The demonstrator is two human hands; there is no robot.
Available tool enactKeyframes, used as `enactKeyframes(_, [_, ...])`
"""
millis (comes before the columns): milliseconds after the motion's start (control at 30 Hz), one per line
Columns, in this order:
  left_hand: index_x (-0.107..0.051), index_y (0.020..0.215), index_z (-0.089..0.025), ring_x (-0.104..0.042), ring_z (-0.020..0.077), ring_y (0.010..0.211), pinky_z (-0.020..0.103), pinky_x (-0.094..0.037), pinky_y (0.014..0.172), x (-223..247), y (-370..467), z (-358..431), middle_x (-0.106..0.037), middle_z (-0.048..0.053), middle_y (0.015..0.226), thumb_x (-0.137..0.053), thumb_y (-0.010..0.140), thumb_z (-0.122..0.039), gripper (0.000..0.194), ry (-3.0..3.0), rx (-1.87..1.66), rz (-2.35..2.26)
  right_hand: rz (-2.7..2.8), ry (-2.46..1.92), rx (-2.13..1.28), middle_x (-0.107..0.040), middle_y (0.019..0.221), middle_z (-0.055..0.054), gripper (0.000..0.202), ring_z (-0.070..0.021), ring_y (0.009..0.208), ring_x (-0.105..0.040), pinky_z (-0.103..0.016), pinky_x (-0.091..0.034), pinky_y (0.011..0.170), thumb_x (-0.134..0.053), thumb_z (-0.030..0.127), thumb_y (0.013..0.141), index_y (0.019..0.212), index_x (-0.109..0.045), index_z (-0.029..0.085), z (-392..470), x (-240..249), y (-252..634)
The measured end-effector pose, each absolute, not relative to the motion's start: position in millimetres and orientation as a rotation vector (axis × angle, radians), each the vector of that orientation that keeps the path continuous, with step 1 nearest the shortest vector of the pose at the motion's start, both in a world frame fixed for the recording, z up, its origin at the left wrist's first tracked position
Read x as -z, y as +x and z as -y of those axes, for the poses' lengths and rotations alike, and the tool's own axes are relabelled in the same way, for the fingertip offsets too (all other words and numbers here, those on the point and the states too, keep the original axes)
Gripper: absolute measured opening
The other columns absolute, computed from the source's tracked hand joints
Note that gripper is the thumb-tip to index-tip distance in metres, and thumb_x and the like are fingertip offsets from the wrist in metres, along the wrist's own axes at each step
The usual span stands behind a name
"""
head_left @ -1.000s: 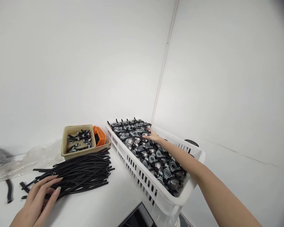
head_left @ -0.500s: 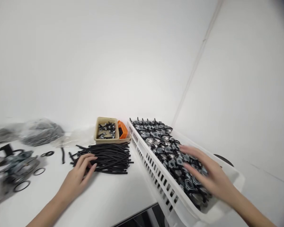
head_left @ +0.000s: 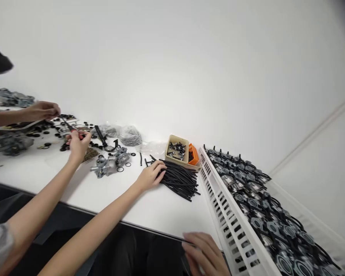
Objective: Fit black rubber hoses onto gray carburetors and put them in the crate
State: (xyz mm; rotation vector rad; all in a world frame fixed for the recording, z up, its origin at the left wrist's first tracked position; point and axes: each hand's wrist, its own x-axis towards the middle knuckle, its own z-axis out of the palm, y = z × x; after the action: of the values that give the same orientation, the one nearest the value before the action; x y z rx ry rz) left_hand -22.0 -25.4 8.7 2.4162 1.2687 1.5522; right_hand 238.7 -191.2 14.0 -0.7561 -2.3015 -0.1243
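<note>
My left hand (head_left: 151,175) rests on the left end of a pile of black rubber tubes (head_left: 179,180), its fingers bent over them; whether it grips a tube is hidden. My right hand (head_left: 204,255), somewhat blurred, is low in the view at the table's front edge, left of the white basket, with its fingers apart and nothing visible in them. The white basket (head_left: 232,214) is full of metal parts with black hoses (head_left: 255,201). Behind the tubes stand a beige tray (head_left: 172,158) of small fittings and an orange basket (head_left: 193,154).
At the left, a co-worker's hands (head_left: 79,145) hold a red-handled tool (head_left: 76,134) among scattered black caps. Metal carburetor-like parts (head_left: 103,165) and black rings (head_left: 120,169) lie between us. Plastic bags (head_left: 130,136) lie by the wall.
The view has swung left, bringing the co-worker in. My right hand has left the parts in the white basket and come to the table's front edge. My left hand stays at the tubes.
</note>
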Motion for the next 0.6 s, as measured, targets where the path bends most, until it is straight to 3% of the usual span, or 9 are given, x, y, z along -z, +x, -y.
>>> enactKeyframes(133, [-0.061, 0.102, -0.022, -0.064, 0.0191, 0.085, 0.031, -0.055, 0.074, -16, -48, 44, -0.064, 0.008, 0.101, -0.050, 0.092, -0.030, 0.017, 2.263, -1.701, -1.461, 2.071, -0.809, -0.027, -0.072, 0.106, -0.008, 0.036, -0.0238, 0.099, -0.069, -0.038, -0.060, 0.081, -0.055, 0.008, 0.086, 0.115, -0.065, 0.028, 151, 6, 230])
enactKeyframes(333, [-0.052, 0.106, -0.016, -0.062, 0.0205, 0.080, 0.034, -0.054, 0.067, 11, -111, 95, -0.059, 0.011, 0.097, -0.039, 0.095, -0.030, 0.022, 1.662, -2.011, -2.003, 1.888, -1.021, -0.230, -0.072, 0.102, -0.011, 0.019, -0.0247, 0.093, -0.070, -0.037, -0.060, 0.080, -0.055, 0.025, 0.090, 0.103, -0.069, 0.021, 122, 34, 233])
enactKeyframes(433, [-0.051, 0.116, -0.012, -0.060, 0.0281, 0.100, 0.043, -0.053, 0.081, 27, -138, 100, -0.053, 0.021, 0.116, -0.039, 0.093, -0.028, 0.030, 1.432, -1.991, -2.224, 1.915, -1.083, -0.358, -0.073, 0.101, -0.011, 0.022, -0.0238, 0.087, -0.071, -0.034, -0.061, 0.076, -0.056, 0.032, 0.090, 0.101, -0.070, 0.020, 119, 35, 234])
enactKeyframes(533, [-0.049, 0.125, -0.008, -0.045, 0.0352, 0.128, 0.054, -0.037, 0.104, 36, -161, 88, -0.049, 0.026, 0.131, -0.038, 0.088, -0.018, 0.040, 1.412, -1.814, -2.342, 1.924, -1.109, -0.423, -0.073, 0.099, -0.010, 0.023, -0.0232, 0.088, -0.070, -0.033, -0.060, 0.079, -0.056, 0.035, 0.089, 0.099, -0.071, 0.020, 119, 35, 234])
enactKeyframes(600, [-0.049, 0.127, -0.006, -0.041, 0.0380, 0.132, 0.058, -0.030, 0.106, 40, -174, 77, -0.051, 0.027, 0.132, -0.041, 0.082, -0.011, 0.046, 1.429, -1.670, -2.382, 1.913, -1.126, -0.438, -0.073, 0.098, -0.009, 0.023, -0.0232, 0.089, -0.070, -0.033, -0.059, 0.080, -0.056, 0.036, 0.090, 0.098, -0.071, 0.020, 119, 36, 234])
